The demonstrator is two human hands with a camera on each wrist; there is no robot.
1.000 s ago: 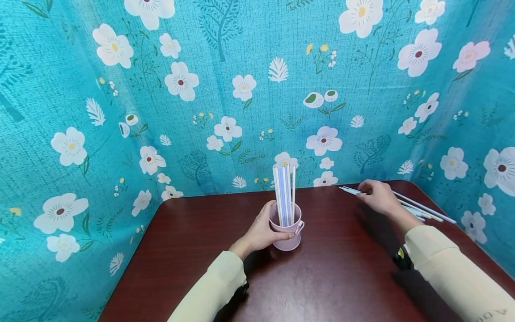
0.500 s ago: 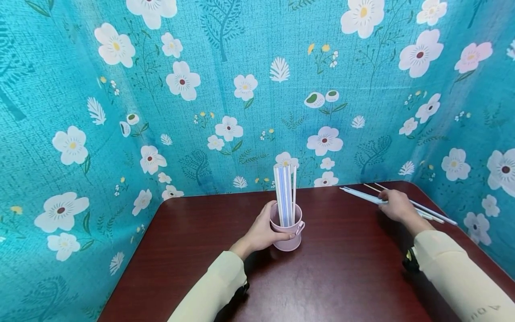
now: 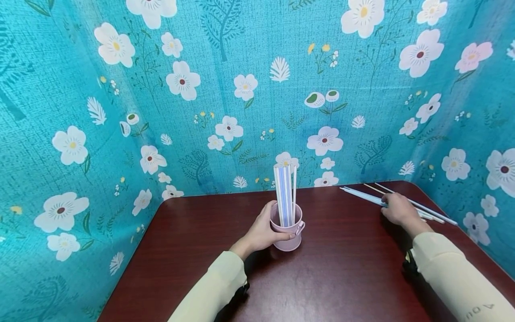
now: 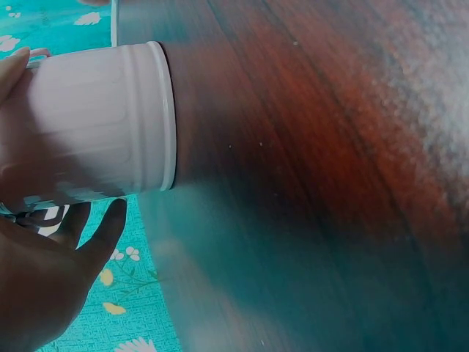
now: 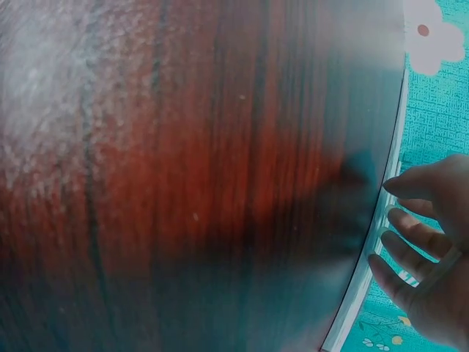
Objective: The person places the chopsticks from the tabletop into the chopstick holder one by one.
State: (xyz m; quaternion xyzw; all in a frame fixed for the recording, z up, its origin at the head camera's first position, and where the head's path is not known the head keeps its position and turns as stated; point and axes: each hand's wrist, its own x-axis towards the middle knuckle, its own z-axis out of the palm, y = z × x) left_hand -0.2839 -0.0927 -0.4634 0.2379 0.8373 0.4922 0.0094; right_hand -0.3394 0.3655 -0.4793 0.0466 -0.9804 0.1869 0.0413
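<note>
In the head view my left hand grips a small pink metal bucket, fingers behind it and thumb across its front. Several long white and blue straws stand upright inside, rising well above the rim. The left wrist view shows the bucket's ribbed side, with part of the hand beside it. At the right, my right hand is over a loose pile of pale blue and white straws. In the right wrist view this hand's fingers are spread and gently bent, tips close to a pale strip.
Both hands work over a dark reddish-brown table. A teal cloth with flowers hangs behind the table and along its sides. More straws lie near the table's right edge, partly behind the right hand.
My right hand has moved right along the loose straws, then settled slightly lower over them. The straws' left ends now show uncovered. The left hand and bucket stay in place.
</note>
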